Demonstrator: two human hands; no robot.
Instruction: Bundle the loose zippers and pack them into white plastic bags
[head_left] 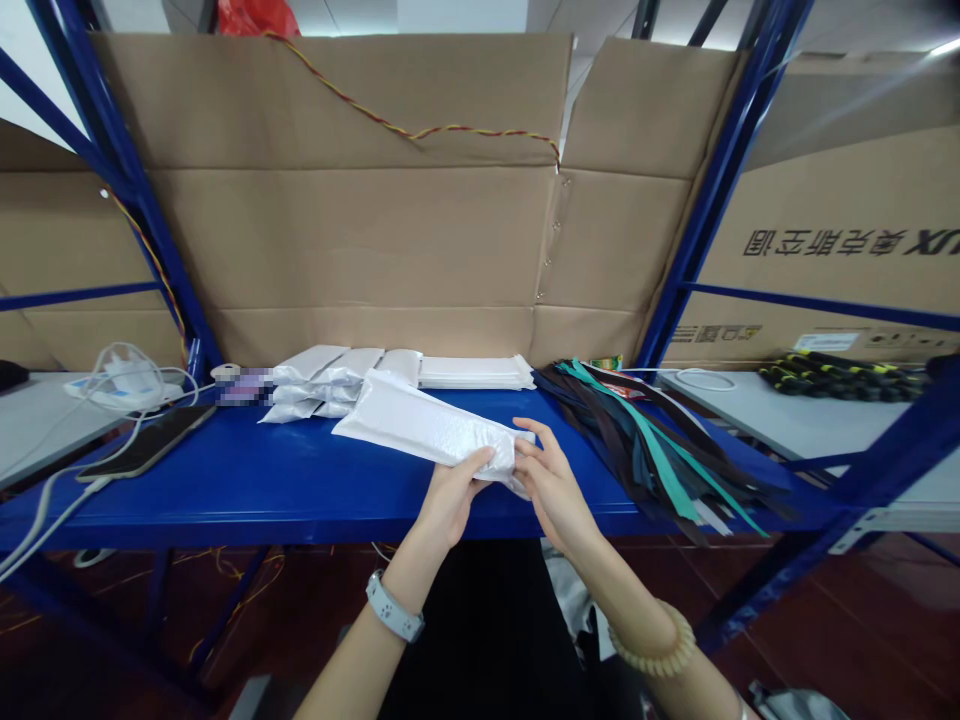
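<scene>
A long white padded mailer is held above the front of the blue shelf, tilted with its far end up to the left. My left hand grips its near end from below, thumb pressed on top. At that same end, my right hand has its fingers bent around the edge or flap; whether anything is inside the mailer cannot be seen. Behind it lies a stack of filled white mailers, and beside them a flat pile of white mailers.
Dark and teal strips, perhaps zippers, hang over the shelf's front right edge. A phone with a white cable lies at left. A cardboard sheet closes the back between blue posts. Black-and-yellow items lie at far right.
</scene>
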